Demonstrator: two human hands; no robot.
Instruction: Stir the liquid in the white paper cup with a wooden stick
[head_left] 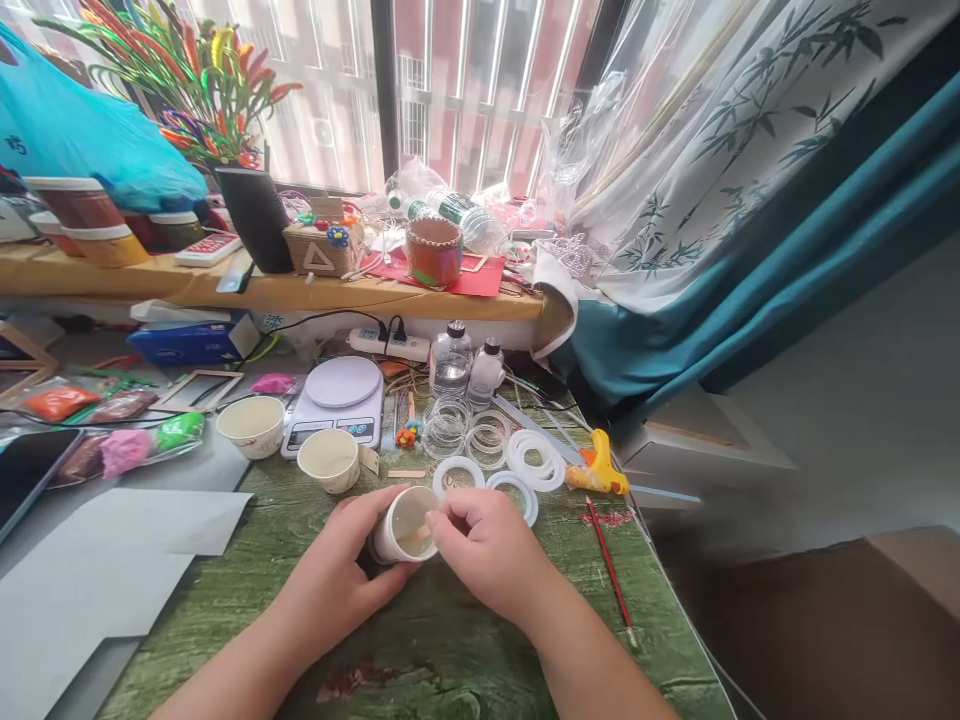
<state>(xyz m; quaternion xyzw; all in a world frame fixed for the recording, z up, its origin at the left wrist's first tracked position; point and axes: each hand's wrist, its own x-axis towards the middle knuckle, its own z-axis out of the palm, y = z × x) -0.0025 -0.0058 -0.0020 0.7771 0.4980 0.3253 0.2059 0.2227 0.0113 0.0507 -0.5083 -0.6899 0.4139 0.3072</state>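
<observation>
My left hand is wrapped round a white paper cup, which tilts toward me. Inside the cup is the pale flat end of a wooden stir stick, pinched between the thumb and fingers of my right hand. The cup's contents are hard to make out. Just behind the left hand stands a second paper cup, with a third paper cup further left. White ring molds lie right behind the right hand.
A kitchen scale stands behind the cups. Two clear bottles and clear rings sit at the back. A yellow glue gun and red pencil lie near the right edge. Grey sheets cover the left.
</observation>
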